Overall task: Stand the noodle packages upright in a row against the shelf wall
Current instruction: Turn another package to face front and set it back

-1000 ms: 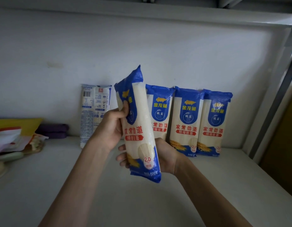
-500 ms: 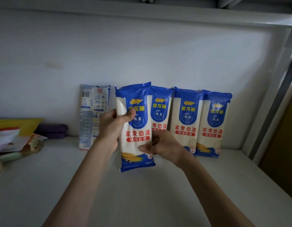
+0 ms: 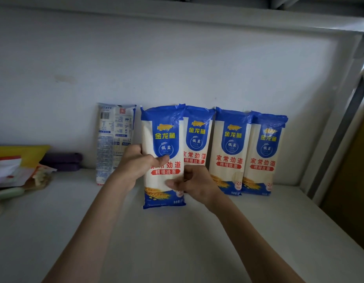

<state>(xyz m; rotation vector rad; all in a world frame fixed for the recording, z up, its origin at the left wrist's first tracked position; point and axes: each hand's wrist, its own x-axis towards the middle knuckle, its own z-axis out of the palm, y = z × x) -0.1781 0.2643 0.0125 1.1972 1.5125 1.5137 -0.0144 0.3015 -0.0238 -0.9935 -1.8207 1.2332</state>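
A: Largest item?
B: White shelf wall (image 3: pixel 177 64) across upper frame; white shelf surface (image 3: pixel 177 242) across lower frame.

A: Packages?
B: Three upright noodle packages (image 3: pixel 230 152), blue and white, side by side against wall, right of centre. Reversed package (image 3: pixel 113 144), barcode outward, upright at centre left. Held noodle package (image 3: pixel 163 176) at centre, upright, bottom edge on shelf, overlapping nearest row member.

A: Grip state?
B: Left hand (image 3: pixel 136 166) wrapped around held package's left edge, thumb across front. Right hand (image 3: pixel 195 183) pinching lower right edge.

A: Remainder?
B: Yellow bag (image 3: pixel 20 154) and purple cloth (image 3: pixel 62 161) at far left.
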